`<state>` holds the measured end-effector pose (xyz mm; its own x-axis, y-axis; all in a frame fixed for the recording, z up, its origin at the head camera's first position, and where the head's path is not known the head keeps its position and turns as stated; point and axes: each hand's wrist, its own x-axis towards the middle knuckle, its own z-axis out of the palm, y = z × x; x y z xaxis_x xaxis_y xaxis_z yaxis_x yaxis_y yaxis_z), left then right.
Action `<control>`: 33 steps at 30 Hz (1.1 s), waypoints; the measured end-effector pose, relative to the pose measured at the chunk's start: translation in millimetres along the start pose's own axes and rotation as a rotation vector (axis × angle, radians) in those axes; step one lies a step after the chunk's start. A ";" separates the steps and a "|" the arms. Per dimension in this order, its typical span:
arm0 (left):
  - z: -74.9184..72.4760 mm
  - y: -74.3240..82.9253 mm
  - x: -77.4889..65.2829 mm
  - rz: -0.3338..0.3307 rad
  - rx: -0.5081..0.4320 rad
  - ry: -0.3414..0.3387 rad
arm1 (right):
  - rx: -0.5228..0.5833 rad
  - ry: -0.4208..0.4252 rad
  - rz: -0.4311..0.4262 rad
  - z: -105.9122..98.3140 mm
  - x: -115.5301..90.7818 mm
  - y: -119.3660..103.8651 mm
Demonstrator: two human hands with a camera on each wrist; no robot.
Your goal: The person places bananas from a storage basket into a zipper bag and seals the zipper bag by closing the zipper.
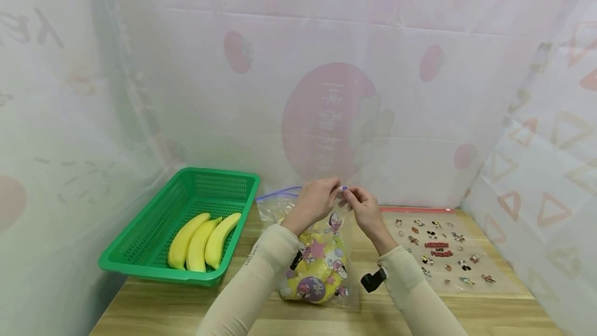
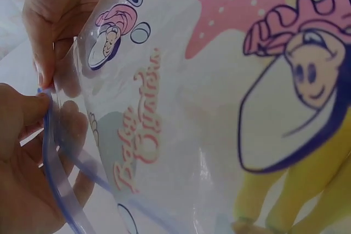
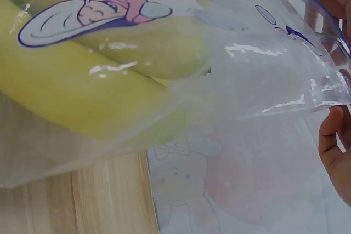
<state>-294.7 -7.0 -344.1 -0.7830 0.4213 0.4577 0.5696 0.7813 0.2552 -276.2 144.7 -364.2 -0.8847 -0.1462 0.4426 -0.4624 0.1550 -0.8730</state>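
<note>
A clear zip bag with cartoon prints stands on the table, yellow bananas showing through its plastic. At the bag's top right corner, my left hand pinches the blue zip strip between thumb and fingers. Right beside it, my right hand pinches the same end of the strip, the fingertips of both hands nearly meeting. Away from the hands, the two edges of the bag's mouth spread apart in the left wrist view.
Left of the bag stands a green plastic basket with three bananas in it. A second clear bag with a red zip and small printed figures lies flat on the wooden table at right. Printed cloth hangs behind and at both sides.
</note>
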 end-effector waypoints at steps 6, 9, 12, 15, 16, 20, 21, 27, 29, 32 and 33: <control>-2.0 -4.5 -0.5 -0.043 0.010 -0.044 | 0.026 0.053 0.012 -2.7 -0.4 4.6; -3.3 -8.8 -1.3 -0.053 0.016 -0.053 | 0.053 0.071 0.010 -5.2 1.5 12.2; -4.8 -12.9 -2.5 -0.048 0.020 -0.051 | 0.088 0.074 0.017 -7.6 5.2 25.1; -6.4 -16.5 -4.2 -0.044 0.016 -0.053 | 0.127 0.084 0.035 -9.8 8.1 37.3; -6.8 -17.6 -4.9 -0.042 0.013 -0.058 | 0.137 0.090 0.041 -10.1 8.3 39.3; -8.1 -22.1 -7.3 -0.045 -0.014 -0.089 | 0.138 0.108 0.049 -11.9 7.9 44.2; -8.4 -23.5 -7.7 -0.049 -0.021 -0.098 | 0.135 0.111 0.046 -12.4 7.6 45.0; -7.4 -34.1 -9.9 -0.069 -0.034 -0.131 | 0.124 0.114 0.017 -15.7 6.5 46.9; -7.3 -37.8 -11.0 -0.071 -0.032 -0.136 | 0.132 0.118 0.013 -17.0 6.2 47.9; -8.4 -42.3 -13.3 -0.079 -0.035 -0.137 | 0.144 0.125 0.018 -19.1 5.4 48.8; -8.6 -43.7 -14.1 -0.081 -0.033 -0.137 | 0.145 0.130 0.022 -19.9 5.3 49.1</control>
<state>-306.4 -51.0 -354.3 -0.8520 0.4187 0.3143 0.5097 0.8004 0.3155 -304.7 171.0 -400.7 -0.8990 -0.0156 0.4377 -0.4379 0.0131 -0.8989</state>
